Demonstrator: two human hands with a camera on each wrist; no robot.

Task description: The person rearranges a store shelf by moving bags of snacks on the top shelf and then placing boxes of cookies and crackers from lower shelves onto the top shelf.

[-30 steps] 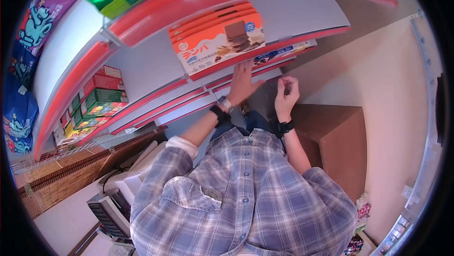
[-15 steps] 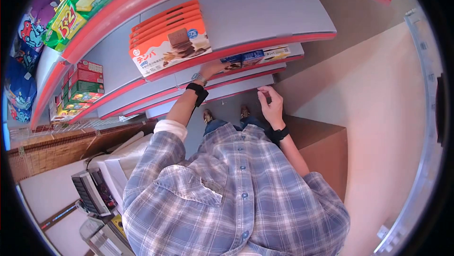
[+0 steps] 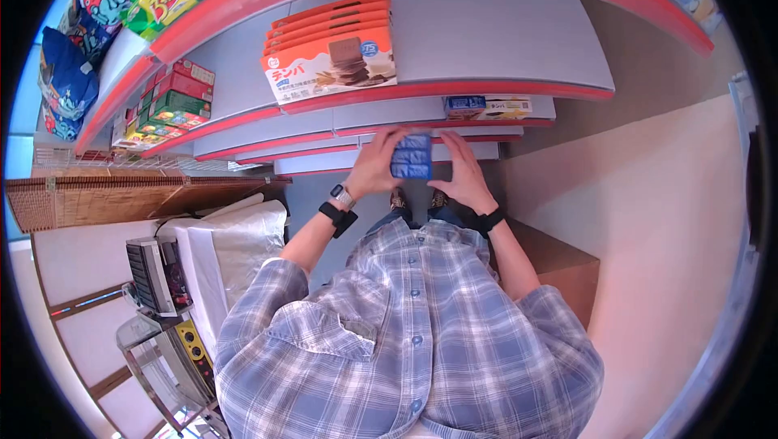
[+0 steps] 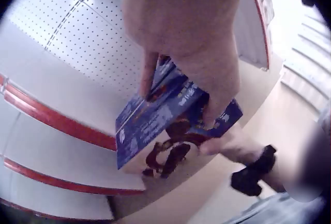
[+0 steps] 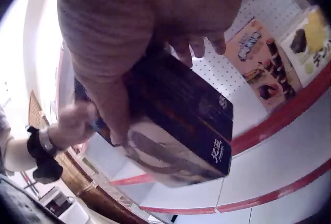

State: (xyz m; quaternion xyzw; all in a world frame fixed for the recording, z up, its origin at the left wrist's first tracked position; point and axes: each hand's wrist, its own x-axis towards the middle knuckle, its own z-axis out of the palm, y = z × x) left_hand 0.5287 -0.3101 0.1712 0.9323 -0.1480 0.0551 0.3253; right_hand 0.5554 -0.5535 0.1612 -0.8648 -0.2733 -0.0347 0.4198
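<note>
A blue box with a chocolate picture is held up in front of the lower shelves, between both hands. The left hand grips its left side; in the left wrist view that hand has its fingers spread over the blue box. On the other side, the right hand has thumb and fingers around the box's edge. The right wrist view has the right hand on the box, its thumb pressed against a corner, the left hand beyond.
Orange biscuit boxes stand on the shelf above the hands. A smaller blue box and a white box lie on the shelf below it. Red and green boxes are at left, a brown carton at right.
The left hand has drawn back from the lower shelf with a blue box in it. The right hand has moved up and inward and now touches that box too. The head view has shifted.
</note>
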